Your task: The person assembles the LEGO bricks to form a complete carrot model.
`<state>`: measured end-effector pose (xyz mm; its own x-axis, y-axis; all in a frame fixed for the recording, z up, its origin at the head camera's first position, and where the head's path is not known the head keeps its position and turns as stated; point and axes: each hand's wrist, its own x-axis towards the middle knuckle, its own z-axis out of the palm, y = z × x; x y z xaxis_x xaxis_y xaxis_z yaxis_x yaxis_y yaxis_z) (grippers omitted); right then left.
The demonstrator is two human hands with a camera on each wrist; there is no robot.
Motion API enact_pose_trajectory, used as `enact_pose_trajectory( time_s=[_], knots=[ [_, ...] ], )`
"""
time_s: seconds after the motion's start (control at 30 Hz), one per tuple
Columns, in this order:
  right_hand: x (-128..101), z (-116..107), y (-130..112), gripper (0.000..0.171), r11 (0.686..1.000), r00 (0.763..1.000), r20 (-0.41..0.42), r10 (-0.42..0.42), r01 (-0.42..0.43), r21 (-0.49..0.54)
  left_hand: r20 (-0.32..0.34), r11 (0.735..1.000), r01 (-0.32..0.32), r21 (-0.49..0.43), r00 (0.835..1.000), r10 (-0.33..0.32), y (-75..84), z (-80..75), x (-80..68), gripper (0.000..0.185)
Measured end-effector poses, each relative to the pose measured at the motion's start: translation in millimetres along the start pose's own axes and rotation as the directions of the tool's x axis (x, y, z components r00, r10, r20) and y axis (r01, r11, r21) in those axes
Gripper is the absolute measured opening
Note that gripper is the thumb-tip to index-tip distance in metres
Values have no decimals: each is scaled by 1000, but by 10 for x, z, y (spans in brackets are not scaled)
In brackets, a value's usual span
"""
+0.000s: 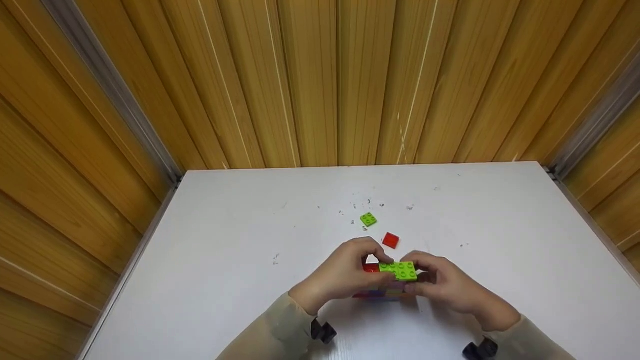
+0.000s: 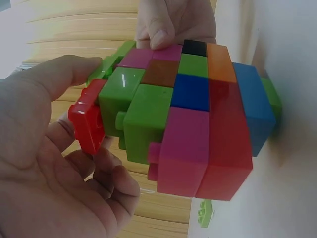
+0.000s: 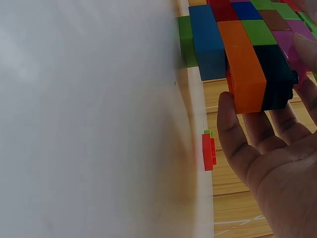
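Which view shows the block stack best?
Left wrist: the block stack fills the frame, colours clear. The head view hides most of it behind both hands; the right wrist view catches only one end at the frame's top.

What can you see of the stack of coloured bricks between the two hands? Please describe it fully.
The brick stack is a chunky block of glossy plastic studded bricks: pink, red, green, blue, orange, brown and black, with a lime-green brick on top. It stands on the white table. The left hand and right hand grip it from opposite sides.
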<state>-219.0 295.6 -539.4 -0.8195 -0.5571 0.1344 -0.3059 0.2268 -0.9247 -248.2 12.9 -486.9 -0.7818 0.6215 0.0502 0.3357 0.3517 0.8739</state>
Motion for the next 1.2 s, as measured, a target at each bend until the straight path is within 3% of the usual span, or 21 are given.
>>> enact_pose_trajectory(
  time_s=[0.37,0.73,0.83,0.9,1.03,1.2],
  knots=[
    [-23,0,-28,32,1000,1000,-2,11,-11,-1,8,1000,-7,-27,1000,7,-47,30,29,16],
    [-70,7,-58,31,999,1000,-7,20,-20,25,49,998,-53,26,997,51,-68,-10,49,23],
    [-70,23,-62,31,999,999,-17,48,-48,9,22,999,4,-41,1000,-3,-134,-104,106,23],
    [-73,32,-71,30,997,997,-22,78,-78,2,-34,993,65,-100,997,-69,-204,-181,180,24],
    [-83,59,-97,30,992,992,-22,122,-122,6,-151,976,169,-135,970,-189,-396,-303,396,30],
    [-86,83,-116,29,992,991,-35,130,-129,10,-169,946,303,-112,933,-319,-629,-370,715,37]
  ],
)
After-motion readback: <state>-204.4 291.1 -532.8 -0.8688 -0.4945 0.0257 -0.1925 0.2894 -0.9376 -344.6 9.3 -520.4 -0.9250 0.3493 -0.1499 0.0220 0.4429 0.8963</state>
